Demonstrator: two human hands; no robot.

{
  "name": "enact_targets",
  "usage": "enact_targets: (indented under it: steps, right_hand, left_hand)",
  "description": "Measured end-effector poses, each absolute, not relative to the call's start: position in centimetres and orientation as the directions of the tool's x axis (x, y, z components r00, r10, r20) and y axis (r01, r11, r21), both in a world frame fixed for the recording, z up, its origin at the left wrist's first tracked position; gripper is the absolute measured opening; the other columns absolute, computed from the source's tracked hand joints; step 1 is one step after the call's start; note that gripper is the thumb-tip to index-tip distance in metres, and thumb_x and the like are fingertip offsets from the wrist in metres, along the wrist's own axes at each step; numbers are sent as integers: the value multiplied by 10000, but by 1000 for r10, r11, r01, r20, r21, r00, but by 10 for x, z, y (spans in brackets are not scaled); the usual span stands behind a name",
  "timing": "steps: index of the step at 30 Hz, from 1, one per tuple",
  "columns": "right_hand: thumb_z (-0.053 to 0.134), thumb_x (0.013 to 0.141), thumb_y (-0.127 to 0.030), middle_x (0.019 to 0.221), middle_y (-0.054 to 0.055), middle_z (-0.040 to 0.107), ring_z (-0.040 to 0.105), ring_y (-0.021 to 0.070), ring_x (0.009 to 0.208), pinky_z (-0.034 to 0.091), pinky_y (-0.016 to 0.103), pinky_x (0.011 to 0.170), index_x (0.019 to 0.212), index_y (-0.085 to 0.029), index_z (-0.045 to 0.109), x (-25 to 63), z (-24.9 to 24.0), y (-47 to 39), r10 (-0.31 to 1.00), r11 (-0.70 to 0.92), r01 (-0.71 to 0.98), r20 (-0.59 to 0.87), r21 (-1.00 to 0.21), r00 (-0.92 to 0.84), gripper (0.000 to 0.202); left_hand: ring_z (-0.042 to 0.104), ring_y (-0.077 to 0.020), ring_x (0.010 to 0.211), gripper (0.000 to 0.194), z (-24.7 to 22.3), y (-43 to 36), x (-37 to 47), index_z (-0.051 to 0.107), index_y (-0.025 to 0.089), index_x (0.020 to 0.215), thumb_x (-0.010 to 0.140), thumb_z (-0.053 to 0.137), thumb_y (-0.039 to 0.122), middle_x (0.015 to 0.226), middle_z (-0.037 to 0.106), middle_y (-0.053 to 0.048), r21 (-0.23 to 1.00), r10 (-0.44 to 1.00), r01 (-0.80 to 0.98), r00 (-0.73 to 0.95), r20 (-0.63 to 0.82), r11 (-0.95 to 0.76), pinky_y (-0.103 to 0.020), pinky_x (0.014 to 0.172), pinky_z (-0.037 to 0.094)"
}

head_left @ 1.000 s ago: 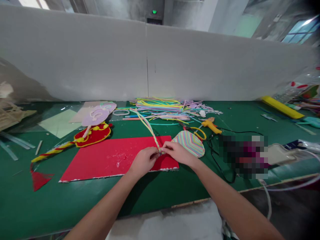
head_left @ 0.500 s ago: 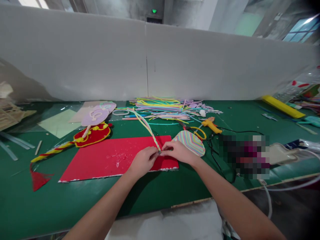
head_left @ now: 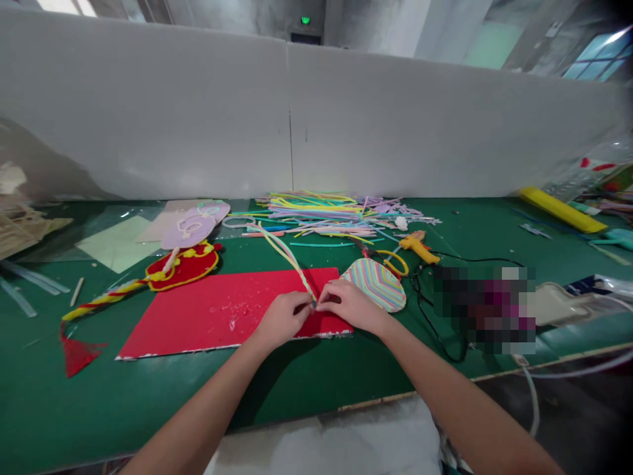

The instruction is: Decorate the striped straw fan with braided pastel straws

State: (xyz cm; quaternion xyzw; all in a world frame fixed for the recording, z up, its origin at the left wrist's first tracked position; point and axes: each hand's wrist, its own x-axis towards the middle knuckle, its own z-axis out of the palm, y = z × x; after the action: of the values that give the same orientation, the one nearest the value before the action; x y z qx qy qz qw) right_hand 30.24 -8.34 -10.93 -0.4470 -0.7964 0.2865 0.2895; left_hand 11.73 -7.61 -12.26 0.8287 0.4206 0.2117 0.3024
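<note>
Pastel pipe cleaners (head_left: 293, 258), twisted together near their lower end and loose at the far end, stand up and away from my fingers. My left hand (head_left: 285, 316) pinches the twisted end from the left. From the right, my right hand (head_left: 353, 303) pinches at the same end, its fingertips meeting the left ones. The very tip is hidden between the fingers. Both hands are over the right part of a red board (head_left: 198, 316) with whitish residue on it. A striped rounded piece (head_left: 378, 284) lies just beyond my right hand.
A pile of pipe cleaners (head_left: 321, 214) lies along the grey partition (head_left: 198, 112). An orange glue gun (head_left: 418, 247) and yellow-handled scissors (head_left: 393, 262) lie right of centre, near a black cable (head_left: 425, 310). At left is a red-and-yellow fan-like piece (head_left: 182, 267) with a tassel.
The twisted pipe cleaners have tilted slightly to the left, and their loose ends have shifted lower. Both hands stay in nearly the same place, still pinching.
</note>
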Motion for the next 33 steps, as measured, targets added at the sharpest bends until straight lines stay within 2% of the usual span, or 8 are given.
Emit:
enact_targets:
  steps: [3,6,10,12,15,26,29,33]
  right_hand:
    - [598,765,-306,747,10,633,548,149,769,395,274,734,716,-193,611,304,-111,-83,879,438,543,213,-717,-427,124]
    - [602,756,-314,753,6,636,561,141,739,408,263,714,714,-191,609,306,-113,-81,894,385,506,175,-772,-413,131]
    - [597,752,-326,751,0,636,576,138,738,423,250,716,738,-184,608,311,-106,-79,892,303,419,100,-856,-442,143]
    - [593,751,-337,762,1,633,574,139,755,424,247,723,753,-182,608,313,-100,-79,880,288,388,81,-876,-468,156]
    - [596,746,-353,765,-2,621,565,138,753,418,245,718,754,-181,604,317,-92,-80,868,288,362,82,-886,-490,172]
    - [569,764,-348,784,17,606,551,165,817,415,289,772,743,-204,593,317,-91,-91,923,362,388,267,-848,-277,148]
    - [574,760,-354,764,17,614,547,187,884,409,305,802,723,-213,592,318,-88,-89,927,371,400,309,-838,-211,146]
    - [574,762,-358,741,9,614,557,170,805,418,286,742,728,-210,587,318,-87,-84,932,356,420,348,-835,-99,152]
  left_hand:
    - [514,-109,582,196,-124,-75,118,537,180,658,806,408,172,596,538,28,682,813,558,575,93,-473,-202,557,382]
    - [568,-121,670,161,-123,-75,117,570,182,772,837,426,219,721,602,-2,608,816,575,528,235,-548,-213,603,431]
    - [552,-187,986,203,-116,-72,108,578,181,992,858,434,231,1044,607,-92,286,643,608,516,566,-741,-312,809,444]
    - [491,-202,1109,236,-111,-69,103,569,200,1050,869,421,221,1154,580,-85,103,485,536,645,591,-838,-365,909,391]
    - [466,-175,1152,264,-105,-66,101,548,217,1098,885,391,212,1178,583,-50,11,390,461,738,551,-887,-382,981,328]
    - [557,-126,934,253,-91,-60,126,593,185,926,897,344,218,971,637,-47,209,452,404,732,511,-891,-347,959,344]
    - [549,-128,829,264,-84,-61,131,586,168,915,900,327,215,869,606,-57,316,522,416,712,471,-853,-279,803,424]
    - [511,-103,695,253,-75,-63,141,573,170,880,896,323,205,790,521,-29,463,668,494,641,378,-736,-206,635,415]
